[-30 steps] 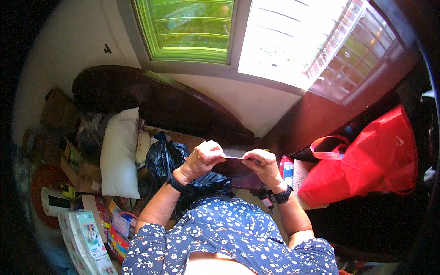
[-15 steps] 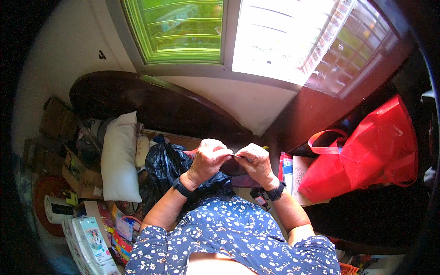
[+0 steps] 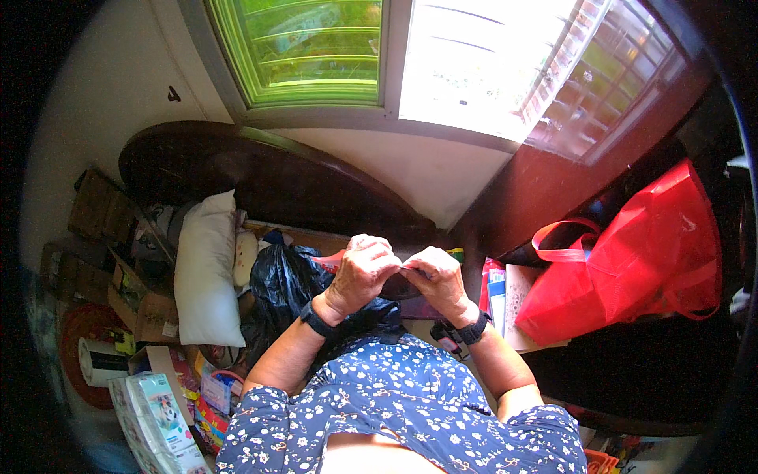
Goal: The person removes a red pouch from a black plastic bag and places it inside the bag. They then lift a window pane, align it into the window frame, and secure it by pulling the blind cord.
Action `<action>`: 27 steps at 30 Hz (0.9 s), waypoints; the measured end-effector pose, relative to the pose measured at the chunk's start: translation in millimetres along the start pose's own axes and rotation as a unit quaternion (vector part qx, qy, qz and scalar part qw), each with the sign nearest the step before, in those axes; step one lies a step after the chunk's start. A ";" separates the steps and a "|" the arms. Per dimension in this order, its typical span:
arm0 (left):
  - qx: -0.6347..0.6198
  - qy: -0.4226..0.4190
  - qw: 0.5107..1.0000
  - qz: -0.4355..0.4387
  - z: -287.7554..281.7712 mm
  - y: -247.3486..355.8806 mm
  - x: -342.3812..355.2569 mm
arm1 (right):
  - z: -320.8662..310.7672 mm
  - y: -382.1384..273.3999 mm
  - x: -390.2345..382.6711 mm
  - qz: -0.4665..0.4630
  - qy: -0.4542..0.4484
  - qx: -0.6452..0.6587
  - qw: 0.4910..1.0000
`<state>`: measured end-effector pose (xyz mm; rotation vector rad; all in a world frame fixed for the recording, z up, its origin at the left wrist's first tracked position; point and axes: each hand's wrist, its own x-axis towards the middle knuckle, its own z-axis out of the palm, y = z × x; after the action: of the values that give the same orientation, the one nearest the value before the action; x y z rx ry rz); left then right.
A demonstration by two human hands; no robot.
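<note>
My left hand (image 3: pixel 363 270) and my right hand (image 3: pixel 437 280) meet fingertip to fingertip in front of my body. Both are closed in a pinch on a small thin pale piece (image 3: pixel 403 267), mostly covered by the fingers. A pink-red strip (image 3: pixel 328 261) shows behind my left hand; whether it belongs to the pinched piece I cannot tell. Below and left of that hand lies a crumpled black plastic bag (image 3: pixel 278 284). Beyond my right hand a small green-and-yellow object (image 3: pixel 455 254) peeks out.
A white pillow (image 3: pixel 207 272) and several cardboard boxes fill the left side. Nearer stands a plastic-wrapped pack (image 3: pixel 160 423). A large red bag (image 3: pixel 624 268) sits at the right beside papers. The dark curved headboard (image 3: pixel 260 178) is ahead, under a window (image 3: pixel 316 118).
Both hands have risen very slightly, still pinching together. More of the pink-red strip and of the green-and-yellow object shows. The things around them stay put.
</note>
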<state>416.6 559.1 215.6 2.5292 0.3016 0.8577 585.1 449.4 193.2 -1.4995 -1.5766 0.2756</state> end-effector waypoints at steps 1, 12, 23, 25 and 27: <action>-0.010 -0.006 1.000 -0.017 -1.3 -0.7 -0.5 | -0.9 1.1 -0.6 -0.008 0.001 -0.011 1.000; 0.041 0.002 0.988 -0.150 -50.1 -42.6 -43.0 | -25.0 16.8 -10.1 0.068 0.020 0.075 0.995; -0.289 0.073 0.910 -0.289 -21.9 -58.2 -62.5 | -32.8 35.1 -15.5 0.124 0.034 0.164 0.978; -0.260 0.096 0.916 -0.291 -22.5 -50.2 -57.8 | -37.2 37.8 -16.8 0.176 0.000 0.186 0.967; -0.264 0.111 0.910 -0.299 -21.1 -40.0 -50.6 | -43.9 35.6 -16.3 0.275 -0.079 0.133 0.949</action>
<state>361.5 584.2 184.8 1.6923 0.7563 0.8282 638.3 425.3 185.5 -1.7032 -1.1477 0.9091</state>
